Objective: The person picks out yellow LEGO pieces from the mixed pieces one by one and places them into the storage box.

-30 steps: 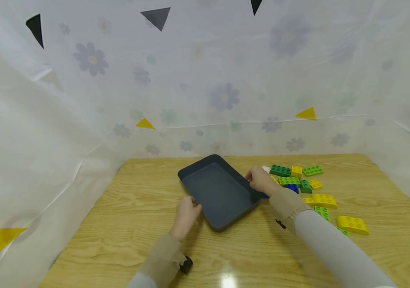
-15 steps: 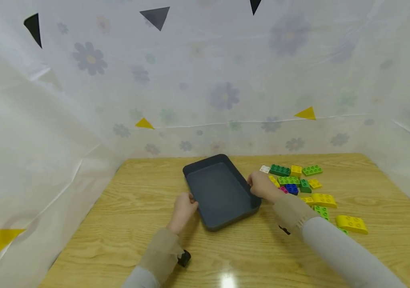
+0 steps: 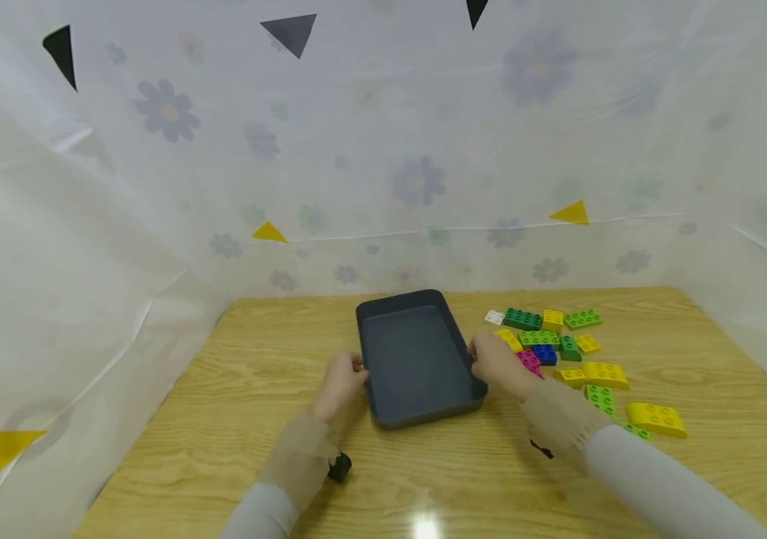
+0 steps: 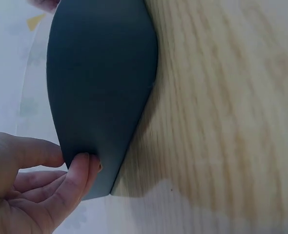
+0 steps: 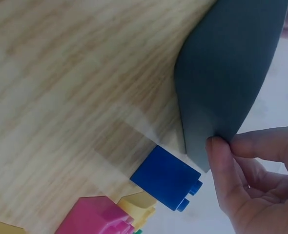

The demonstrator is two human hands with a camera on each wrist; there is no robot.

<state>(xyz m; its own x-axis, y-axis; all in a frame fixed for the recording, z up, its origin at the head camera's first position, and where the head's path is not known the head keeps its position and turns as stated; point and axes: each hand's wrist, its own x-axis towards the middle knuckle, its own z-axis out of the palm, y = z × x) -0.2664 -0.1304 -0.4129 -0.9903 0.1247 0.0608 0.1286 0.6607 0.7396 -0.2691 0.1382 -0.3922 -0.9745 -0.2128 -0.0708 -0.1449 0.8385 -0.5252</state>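
Head view: dark grey tray (image 3: 417, 359) sits flat on the wooden table (image 3: 222, 404), near the middle, long axis running away from the person. Left hand (image 3: 341, 380) grips the tray's left long wall, right hand (image 3: 496, 359) grips the right long wall, one on each side. Left wrist view shows thumb on the outer wall (image 4: 105, 97) and fingers (image 4: 36, 153) curled over the rim, a real pinch, not just a touch. Right wrist view same: thumb (image 5: 222, 170) pressed on the outer wall (image 5: 227, 73), fingers curled over the edge.

Tray holds nothing, looks like thin moulded plastic, so likely light and fairly stiff, maybe slight flex if lifted by one side only. Matte smooth walls, could slip under a light pinch. Not fragile by the look of it. Best hold judged as the two opposite long rims near mid-length, as both hands have now, keeps it level.

Loose building bricks (image 3: 562, 348) lie just right of the tray: green, yellow, pink (image 5: 95, 217) and a blue brick (image 5: 166, 178) close beside the tray's right wall, near the right fingers. Flowered white sheeting (image 3: 383, 150) surrounds the table
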